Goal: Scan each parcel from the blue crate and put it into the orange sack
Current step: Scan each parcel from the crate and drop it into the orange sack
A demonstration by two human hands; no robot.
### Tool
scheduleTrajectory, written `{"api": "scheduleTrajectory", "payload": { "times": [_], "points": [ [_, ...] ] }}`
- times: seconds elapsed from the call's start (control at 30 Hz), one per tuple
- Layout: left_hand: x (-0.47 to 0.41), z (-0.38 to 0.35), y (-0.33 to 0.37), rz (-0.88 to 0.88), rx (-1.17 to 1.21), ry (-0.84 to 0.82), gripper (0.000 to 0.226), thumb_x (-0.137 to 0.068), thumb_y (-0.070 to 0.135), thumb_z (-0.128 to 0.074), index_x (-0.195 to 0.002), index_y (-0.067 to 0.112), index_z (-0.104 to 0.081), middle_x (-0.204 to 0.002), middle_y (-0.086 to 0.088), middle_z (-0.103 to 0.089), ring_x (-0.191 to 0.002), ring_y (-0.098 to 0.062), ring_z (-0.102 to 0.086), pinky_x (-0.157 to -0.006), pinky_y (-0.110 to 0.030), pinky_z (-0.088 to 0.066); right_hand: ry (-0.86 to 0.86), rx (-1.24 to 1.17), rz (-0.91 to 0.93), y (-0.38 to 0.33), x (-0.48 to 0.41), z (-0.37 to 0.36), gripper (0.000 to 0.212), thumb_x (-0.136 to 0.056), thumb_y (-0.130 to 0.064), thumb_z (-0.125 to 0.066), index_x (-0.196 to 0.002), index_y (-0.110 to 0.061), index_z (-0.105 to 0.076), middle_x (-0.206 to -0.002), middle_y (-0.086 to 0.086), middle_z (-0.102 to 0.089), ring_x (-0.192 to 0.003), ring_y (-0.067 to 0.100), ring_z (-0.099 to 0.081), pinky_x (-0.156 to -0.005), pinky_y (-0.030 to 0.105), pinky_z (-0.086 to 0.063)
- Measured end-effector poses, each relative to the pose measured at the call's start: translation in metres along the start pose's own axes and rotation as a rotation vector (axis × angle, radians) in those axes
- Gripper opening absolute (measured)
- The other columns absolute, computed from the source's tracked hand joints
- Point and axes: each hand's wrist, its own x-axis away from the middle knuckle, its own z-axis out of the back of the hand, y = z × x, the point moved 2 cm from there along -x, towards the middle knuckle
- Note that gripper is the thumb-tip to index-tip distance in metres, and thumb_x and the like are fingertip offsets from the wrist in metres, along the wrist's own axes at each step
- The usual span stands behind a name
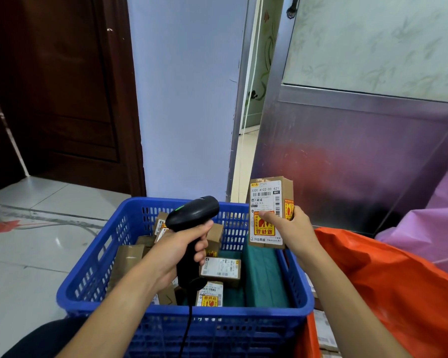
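My left hand (pixel 175 250) grips a black corded barcode scanner (pixel 192 215) over the blue crate (pixel 98 277), its head pointing right and a green light lit on top. My right hand (pixel 294 229) holds a small brown cardboard parcel (pixel 269 197) upright above the crate's right rim, with its white label and yellow-red fragile sticker facing me. Several more brown parcels (pixel 220 268) lie inside the crate on a green lining. The orange sack (pixel 388 285) sits just right of the crate, and labelled parcels (pixel 325 329) show in its mouth.
A purple plastic bag (pixel 435 223) stands behind the orange sack at the right. A metal-clad door panel (pixel 347 156) and a pale blue wall (pixel 186 99) rise behind the crate. A dark wooden door (pixel 62 86) and tiled floor (pixel 36 241) lie to the left.
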Motion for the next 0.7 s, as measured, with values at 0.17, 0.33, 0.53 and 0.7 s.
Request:
{"api": "scheduleTrajectory", "payload": {
  "times": [0.17,0.33,0.53,0.7],
  "points": [
    [0.0008,-0.0019,-0.0017,-0.012,-0.024,-0.003,0.023,-0.091,0.027,-0.077,-0.075,0.016,-0.064,-0.062,-0.004,-0.044,-0.054,-0.017,-0.042,-0.061,-0.033,-0.045,-0.017,-0.006,-0.003,-0.0014,0.0009,-0.0018,0.041,-0.088,-0.030,-0.081,-0.120,-0.019,-0.058,-0.107,-0.001,-0.077,-0.084,0.012,-0.078,-0.068,0.033,-0.064],
    [0.0015,-0.0017,-0.0016,-0.016,-0.036,-0.014,0.021,-0.090,0.028,-0.078,-0.076,0.018,-0.066,-0.062,-0.005,-0.043,-0.053,-0.018,-0.042,-0.061,-0.033,-0.045,-0.027,-0.006,0.013,-0.0030,0.0031,-0.0027,0.035,-0.089,-0.028,-0.080,-0.117,-0.020,-0.060,-0.105,-0.001,-0.077,-0.081,0.011,-0.078,-0.062,0.025,-0.061],
    [0.0015,-0.0019,-0.0026,-0.020,-0.038,-0.025,0.022,-0.089,0.028,-0.078,-0.070,0.020,-0.069,-0.061,-0.005,-0.044,-0.054,-0.018,-0.043,-0.062,-0.033,-0.045,-0.033,0.001,0.023,-0.0040,0.0039,-0.0039,0.032,-0.089,-0.026,-0.080,-0.115,-0.021,-0.061,-0.103,-0.003,-0.077,-0.080,0.009,-0.077,-0.060,0.023,-0.060],
    [0.0011,-0.0005,-0.0026,-0.016,-0.046,-0.017,0.019,-0.089,0.028,-0.078,-0.078,0.017,-0.067,-0.061,-0.004,-0.045,-0.054,-0.017,-0.045,-0.062,-0.033,-0.046,-0.035,0.011,0.028,-0.0027,0.0028,-0.0041,0.033,-0.089,-0.026,-0.080,-0.114,-0.021,-0.060,-0.104,-0.003,-0.077,-0.083,0.010,-0.078,-0.065,0.028,-0.062]
  ]
}}
